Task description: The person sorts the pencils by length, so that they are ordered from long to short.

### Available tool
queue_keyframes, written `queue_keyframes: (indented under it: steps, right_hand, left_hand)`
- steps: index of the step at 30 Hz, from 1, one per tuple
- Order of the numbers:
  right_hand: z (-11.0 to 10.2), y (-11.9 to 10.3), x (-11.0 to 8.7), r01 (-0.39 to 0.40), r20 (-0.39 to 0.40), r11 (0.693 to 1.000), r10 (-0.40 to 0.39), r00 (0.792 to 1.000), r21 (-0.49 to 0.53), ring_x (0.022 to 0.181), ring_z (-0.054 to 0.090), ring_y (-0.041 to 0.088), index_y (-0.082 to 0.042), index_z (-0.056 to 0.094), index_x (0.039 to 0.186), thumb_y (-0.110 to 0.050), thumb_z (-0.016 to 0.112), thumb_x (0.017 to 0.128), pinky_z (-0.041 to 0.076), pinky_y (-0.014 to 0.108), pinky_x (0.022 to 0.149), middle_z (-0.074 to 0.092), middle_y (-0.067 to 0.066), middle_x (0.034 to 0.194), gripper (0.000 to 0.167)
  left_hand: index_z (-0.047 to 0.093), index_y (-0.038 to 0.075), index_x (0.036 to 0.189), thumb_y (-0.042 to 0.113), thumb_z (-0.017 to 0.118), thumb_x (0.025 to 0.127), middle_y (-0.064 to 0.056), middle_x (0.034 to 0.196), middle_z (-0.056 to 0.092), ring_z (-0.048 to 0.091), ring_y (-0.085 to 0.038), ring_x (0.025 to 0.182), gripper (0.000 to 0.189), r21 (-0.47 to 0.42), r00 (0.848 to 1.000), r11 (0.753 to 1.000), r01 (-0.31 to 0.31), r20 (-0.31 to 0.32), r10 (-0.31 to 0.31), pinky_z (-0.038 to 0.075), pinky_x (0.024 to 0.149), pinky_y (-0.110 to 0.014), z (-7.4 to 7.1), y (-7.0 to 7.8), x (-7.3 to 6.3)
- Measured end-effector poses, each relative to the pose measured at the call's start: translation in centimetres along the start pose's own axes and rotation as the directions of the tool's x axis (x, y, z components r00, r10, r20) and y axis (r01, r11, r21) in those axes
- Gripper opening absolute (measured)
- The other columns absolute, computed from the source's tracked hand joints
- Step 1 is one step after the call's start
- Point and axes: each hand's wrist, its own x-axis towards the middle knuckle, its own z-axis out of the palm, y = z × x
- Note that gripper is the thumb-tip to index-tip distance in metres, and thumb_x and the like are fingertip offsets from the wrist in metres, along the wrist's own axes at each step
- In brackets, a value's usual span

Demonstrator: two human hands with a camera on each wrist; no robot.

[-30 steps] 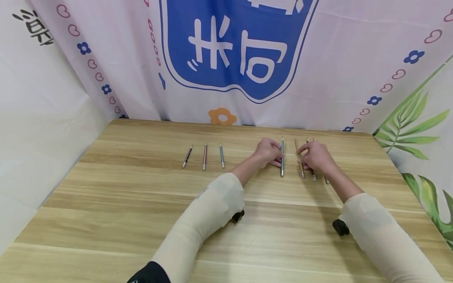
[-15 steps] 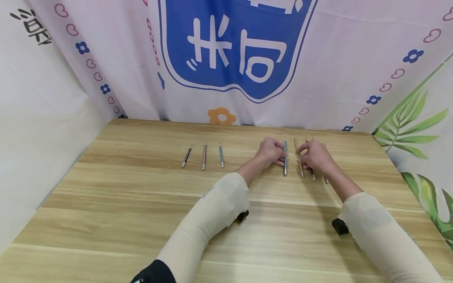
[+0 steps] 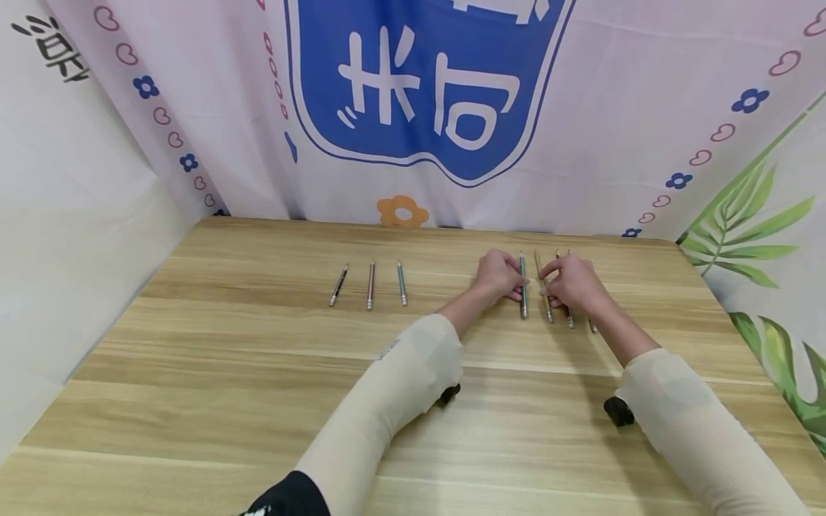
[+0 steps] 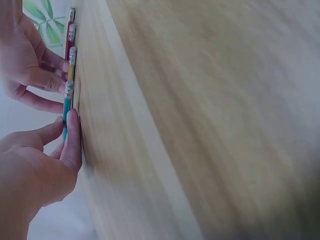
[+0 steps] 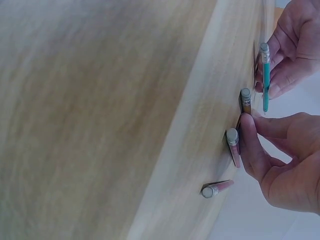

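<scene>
Between the thumb and fingers of my left hand (image 3: 498, 276) is a teal pencil (image 3: 523, 304), its eraser end toward me. The right wrist view shows this teal pencil (image 5: 266, 82) slightly above the wood. My right hand (image 3: 574, 283) pinches a yellow pencil (image 3: 538, 262), which lies just right of the teal one. Fingertips meet near its eraser end (image 5: 246, 95) in the right wrist view. Beyond it, a dark red pencil (image 3: 571, 320) and another reddish pencil (image 3: 593, 327) are partly hidden by the right hand.
Farther left on the wooden table (image 3: 258, 373) lie a short black pencil (image 3: 338, 285), a red pencil (image 3: 371, 285) and a short teal pencil (image 3: 402, 283), spaced apart. A printed curtain (image 3: 245, 143) hangs along the table's back edge.
My left hand has shifted right with the teal pencil, bringing it closer to the yellow one. The right hand stays at the yellow pencil, almost still.
</scene>
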Motion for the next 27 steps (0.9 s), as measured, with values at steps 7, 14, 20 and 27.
queue_keyframes:
  steps: [7,14,20,27]
  right_hand:
    - [-0.1,-0.1,0.0,-0.01,0.012,1.0,0.01,1.0,0.013,0.053,0.065,0.011,0.013,0.068,0.118,0.007,0.071,0.089,0.057,0.022,0.047,0.075,0.014,0.074,0.03]
    - [0.0,-0.1,-0.1,-0.008,0.014,1.0,0.007,1.0,0.021,0.054,0.066,0.012,0.013,0.068,0.117,0.007,0.072,0.089,0.058,0.023,0.048,0.075,0.015,0.076,0.029]
    - [0.0,-0.1,-0.1,-0.013,0.018,1.0,0.013,1.0,0.015,0.054,0.066,0.012,0.013,0.068,0.118,0.006,0.072,0.09,0.059,0.024,0.048,0.075,0.016,0.077,0.029]
    - [-0.1,-0.2,-0.1,-0.02,0.016,1.0,0.02,1.0,0.018,0.054,0.066,0.012,0.013,0.068,0.118,0.006,0.072,0.091,0.059,0.024,0.049,0.075,0.015,0.078,0.028]
  left_hand:
    - [0.066,-0.01,0.102,-0.012,0.079,0.085,-0.011,0.072,0.065,0.057,-0.013,0.045,0.021,0.144,1.0,0.989,-0.02,-0.006,0.022,0.057,0.043,-0.02,0.6,0.0,1.0]
    - [0.066,-0.006,0.1,-0.01,0.082,0.083,-0.009,0.076,0.063,0.055,-0.01,0.041,0.023,0.254,1.0,0.967,-0.02,-0.012,0.024,0.059,0.045,-0.02,1.0,0.0,1.4]
    - [0.068,-0.006,0.114,-0.009,0.081,0.084,-0.009,0.074,0.065,0.055,-0.01,0.041,0.032,0.269,0.999,0.963,-0.036,0.003,0.036,0.059,0.045,-0.02,1.1,-0.2,1.6]
    - [0.071,-0.002,0.122,-0.009,0.08,0.086,-0.018,0.104,0.076,0.057,-0.01,0.042,0.038,0.249,0.999,0.967,-0.048,0.023,0.044,0.06,0.046,-0.022,0.9,-0.3,1.7]
